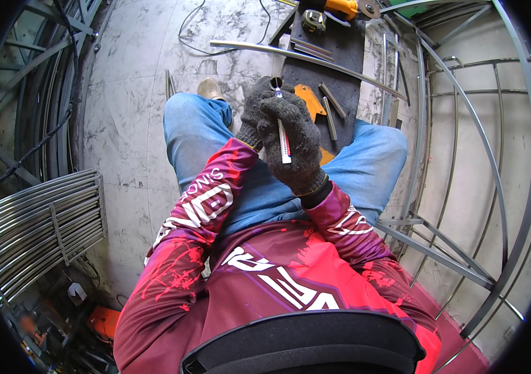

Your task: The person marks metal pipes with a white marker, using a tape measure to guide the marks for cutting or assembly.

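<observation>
Both my hands wear dark grey knit gloves and meet in front of my knees. My right hand (294,138) is closed around a slim white marker pen (285,148) with red and dark print, its tip pointing away from me. Just behind it, my left hand (254,106) is closed on a short metal tube (276,81), whose round open end faces up. The pen's tip is close to that tube end; whether they touch I cannot tell. Most of the tube is hidden by the gloves.
A dark board (346,75) between my legs bears short metal tubes (329,118), an orange piece (309,103), a tape measure (313,21) and an angle grinder (343,7). A long tube (315,62) crosses it. Metal frames (496,156) stand right, stacked tubes (41,224) left.
</observation>
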